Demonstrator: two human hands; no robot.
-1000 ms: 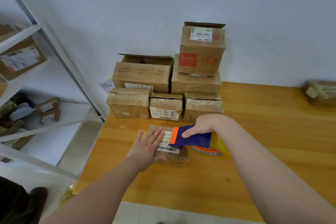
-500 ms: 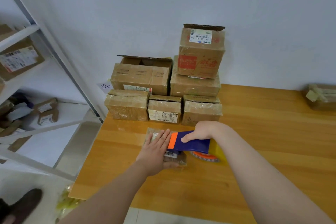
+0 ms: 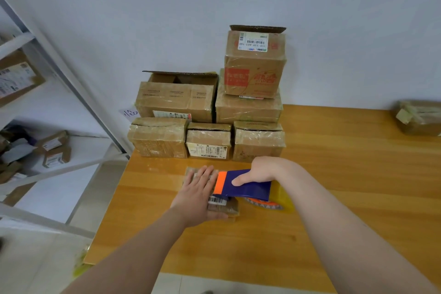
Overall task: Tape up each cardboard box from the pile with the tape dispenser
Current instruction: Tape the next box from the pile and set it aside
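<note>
A small flat cardboard box (image 3: 229, 207) with a barcode label lies on the wooden table (image 3: 346, 174). My left hand (image 3: 196, 194) presses flat on its top, fingers spread. My right hand (image 3: 259, 170) grips the blue and orange tape dispenser (image 3: 243, 186), whose orange end rests on the box beside my left fingers. Its yellowish tape roll (image 3: 274, 203) hangs off the box's right side. Behind stands the pile of cardboard boxes (image 3: 207, 126) against the wall, several of them wrapped in clear tape.
The topmost pile box (image 3: 255, 64) and a wide box (image 3: 176, 98) have raised flaps. A taped parcel (image 3: 420, 117) sits at the table's far right. A metal shelf rack (image 3: 55, 74) with small boxes stands to the left, beyond the table's left edge.
The dispenser and my right hand have slid leftward across the small box towards my left hand. My left hand stays pressed on the box.
</note>
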